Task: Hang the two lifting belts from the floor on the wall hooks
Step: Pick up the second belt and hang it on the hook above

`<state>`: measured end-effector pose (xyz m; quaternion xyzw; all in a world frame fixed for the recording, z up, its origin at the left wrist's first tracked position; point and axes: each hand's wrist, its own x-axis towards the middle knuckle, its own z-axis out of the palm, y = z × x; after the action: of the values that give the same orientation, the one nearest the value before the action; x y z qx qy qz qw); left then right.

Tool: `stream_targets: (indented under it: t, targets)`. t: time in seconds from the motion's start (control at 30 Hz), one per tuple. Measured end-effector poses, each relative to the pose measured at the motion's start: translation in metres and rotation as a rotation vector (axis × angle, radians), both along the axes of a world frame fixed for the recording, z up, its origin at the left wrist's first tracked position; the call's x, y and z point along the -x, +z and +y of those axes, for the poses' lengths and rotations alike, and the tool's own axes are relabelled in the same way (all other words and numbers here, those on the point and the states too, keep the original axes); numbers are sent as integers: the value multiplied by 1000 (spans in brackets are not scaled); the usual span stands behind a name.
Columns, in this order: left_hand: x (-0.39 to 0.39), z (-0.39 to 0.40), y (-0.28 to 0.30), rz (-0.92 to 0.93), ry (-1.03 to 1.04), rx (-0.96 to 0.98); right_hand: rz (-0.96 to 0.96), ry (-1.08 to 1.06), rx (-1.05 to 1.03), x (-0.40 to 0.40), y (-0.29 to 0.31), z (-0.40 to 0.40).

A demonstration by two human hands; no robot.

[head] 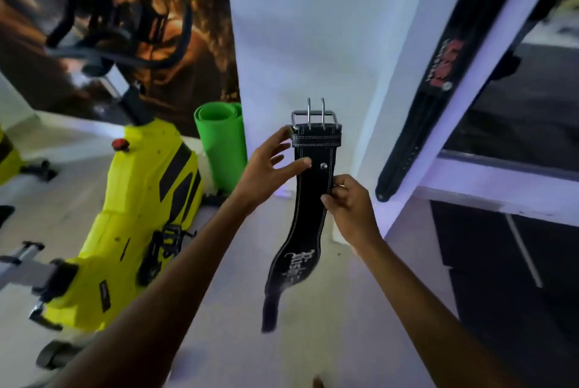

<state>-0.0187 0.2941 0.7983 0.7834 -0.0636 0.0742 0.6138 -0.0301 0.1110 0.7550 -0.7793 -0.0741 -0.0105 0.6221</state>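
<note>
- Black belt [310,199] held upright before white pillar [307,42], buckle up, not yet hung.
- Right hand [351,202] pinching its edge; left hand [266,174] open, fingertips touching.
- Second belt [438,74] already hanging on pillar's right side.

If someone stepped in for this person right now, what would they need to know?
Right hand: pinching the edge of a black belt, held upright with the buckle on top.
Left hand: fingers open, touching the belt just below the buckle.
The other belt already hangs against the white wall; its hook is out of view.
Done: one belt hung.
Left: get the held belt's buckle onto a hook. No free hook is visible.
</note>
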Motion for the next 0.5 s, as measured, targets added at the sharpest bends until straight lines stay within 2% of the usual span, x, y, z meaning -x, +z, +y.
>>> stream_targets:
  t: [0.13, 0.33, 0.5]
  targets:
    - [3, -47, 55, -163, -69, -14, -63, -37, -4, 19, 50, -39]
    - [2, -121, 121, -277, -121, 57, -166, -88, -45, 33, 112, -116]
    - [13, -189, 157, -339, -164, 199, -220, -1, -123, 36, 159, -186]
